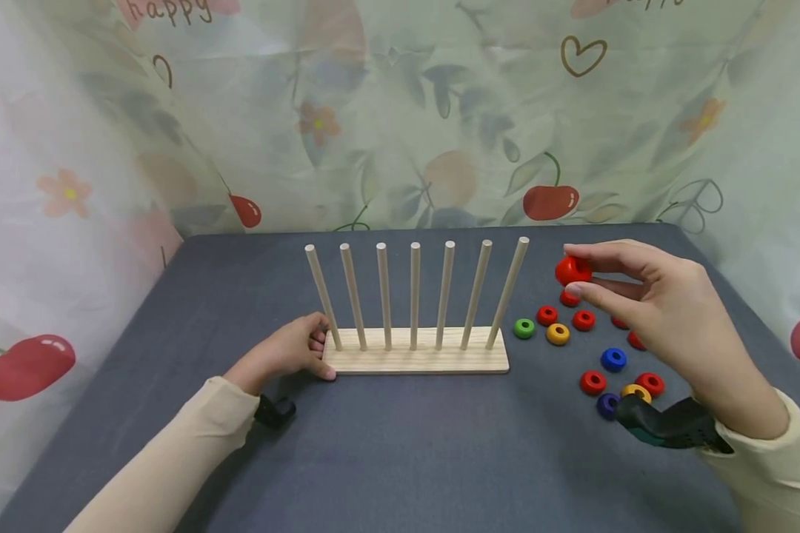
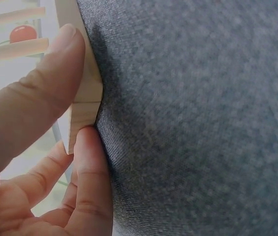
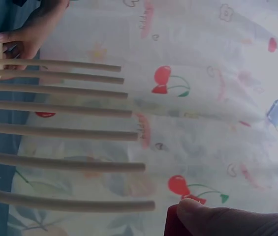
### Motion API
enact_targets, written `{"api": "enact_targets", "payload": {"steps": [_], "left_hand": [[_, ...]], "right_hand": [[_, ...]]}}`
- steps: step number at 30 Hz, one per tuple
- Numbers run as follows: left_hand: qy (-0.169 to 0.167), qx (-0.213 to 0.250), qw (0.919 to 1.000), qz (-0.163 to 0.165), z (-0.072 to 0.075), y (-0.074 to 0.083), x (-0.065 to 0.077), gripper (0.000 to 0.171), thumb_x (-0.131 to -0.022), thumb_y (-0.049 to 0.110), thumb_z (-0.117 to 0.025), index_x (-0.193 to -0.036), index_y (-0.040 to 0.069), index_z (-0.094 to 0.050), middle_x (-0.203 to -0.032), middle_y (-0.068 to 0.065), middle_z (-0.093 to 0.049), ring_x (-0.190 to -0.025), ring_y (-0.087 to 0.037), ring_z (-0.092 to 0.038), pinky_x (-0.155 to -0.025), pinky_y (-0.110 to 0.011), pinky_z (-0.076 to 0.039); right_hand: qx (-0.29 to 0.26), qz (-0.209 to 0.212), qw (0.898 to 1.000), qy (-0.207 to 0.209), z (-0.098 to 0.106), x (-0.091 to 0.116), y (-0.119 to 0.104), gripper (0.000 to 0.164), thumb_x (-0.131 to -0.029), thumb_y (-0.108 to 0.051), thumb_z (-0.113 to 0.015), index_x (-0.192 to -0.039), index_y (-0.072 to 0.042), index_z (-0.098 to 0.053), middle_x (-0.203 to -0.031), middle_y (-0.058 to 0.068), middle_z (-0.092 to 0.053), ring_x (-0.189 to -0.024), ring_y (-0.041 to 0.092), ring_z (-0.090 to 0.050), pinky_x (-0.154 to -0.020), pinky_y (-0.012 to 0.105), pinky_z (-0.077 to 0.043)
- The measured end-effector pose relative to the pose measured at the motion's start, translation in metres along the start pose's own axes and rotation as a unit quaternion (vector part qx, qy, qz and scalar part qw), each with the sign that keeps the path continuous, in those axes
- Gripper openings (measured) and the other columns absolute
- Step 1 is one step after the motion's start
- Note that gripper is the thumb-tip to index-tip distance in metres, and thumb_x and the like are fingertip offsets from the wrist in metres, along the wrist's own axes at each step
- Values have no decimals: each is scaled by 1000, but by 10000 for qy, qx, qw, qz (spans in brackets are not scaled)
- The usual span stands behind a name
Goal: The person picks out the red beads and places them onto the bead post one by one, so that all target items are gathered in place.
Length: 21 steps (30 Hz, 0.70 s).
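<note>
A pale wooden peg stand (image 1: 415, 361) with several bare upright pegs lies on the dark table. At its left end, my left hand (image 1: 287, 349) grips the base; the left wrist view has the thumb (image 2: 40, 93) along the front edge and fingers at the end face. My right hand (image 1: 683, 318) pinches a red ring (image 1: 569, 272) between thumb and fingers, raised right of the rightmost peg (image 1: 509, 292) and apart from it. In the right wrist view only a dark red edge of the ring (image 3: 173, 223) shows beside the thumb.
Loose rings lie right of the stand, partly beneath my right hand: a green ring (image 1: 524, 329), yellow ring (image 1: 558, 334), blue ring (image 1: 614, 360), purple ring (image 1: 607, 405) and several red ones, including a red ring (image 1: 592, 382). A printed curtain (image 1: 400, 133) surrounds the table.
</note>
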<state>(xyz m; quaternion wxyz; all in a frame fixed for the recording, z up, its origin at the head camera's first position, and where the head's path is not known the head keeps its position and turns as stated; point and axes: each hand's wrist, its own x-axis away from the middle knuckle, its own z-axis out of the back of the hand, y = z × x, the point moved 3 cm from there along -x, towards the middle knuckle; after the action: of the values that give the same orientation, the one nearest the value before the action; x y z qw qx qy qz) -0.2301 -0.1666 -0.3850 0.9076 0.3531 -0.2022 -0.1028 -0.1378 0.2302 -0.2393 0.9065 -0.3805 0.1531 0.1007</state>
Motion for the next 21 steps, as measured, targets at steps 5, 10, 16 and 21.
{"api": "enact_targets", "payload": {"steps": [5,10,16,21], "left_hand": [[-30,63,10000,27,-1,0,-1,63,-65,4,-88,-114,-3,-49,-100,-12,-50,-87,-21,-49,-73,-29,-42],[-36,69,10000,36,-1,1,0,63,-65,3,-88,-114,-3,-49,-99,-12,-49,-87,-20,-49,-72,-29,-42],[-34,47,10000,43,-1,0,-1,63,-65,3,-88,-114,-3,-49,-98,-11,-48,-86,-20,-48,-72,-29,-41],[-17,27,10000,33,-1,-1,-2,63,-65,3,-88,-114,-3,-49,-98,-11,-48,-86,-20,-48,-72,-29,-41]], "right_hand": [[-289,281,9987,319,2,0,-10,44,-80,-7,-77,-121,-20,-67,-106,-18,-65,-84,-8,-66,-73,7,-47],[-673,400,9957,504,2,1,-18,44,-80,-4,-77,-121,-16,-67,-106,-14,-68,-85,-3,-68,-74,9,-49],[-1133,673,9895,597,-1,0,-32,43,-80,1,-74,-122,-8,-66,-116,-6,-68,-90,3,-70,-64,8,-48],[-1288,904,9853,659,-3,-4,-42,45,-80,4,-74,-123,-7,-66,-120,-1,-67,-95,5,-68,-59,8,-47]]}}
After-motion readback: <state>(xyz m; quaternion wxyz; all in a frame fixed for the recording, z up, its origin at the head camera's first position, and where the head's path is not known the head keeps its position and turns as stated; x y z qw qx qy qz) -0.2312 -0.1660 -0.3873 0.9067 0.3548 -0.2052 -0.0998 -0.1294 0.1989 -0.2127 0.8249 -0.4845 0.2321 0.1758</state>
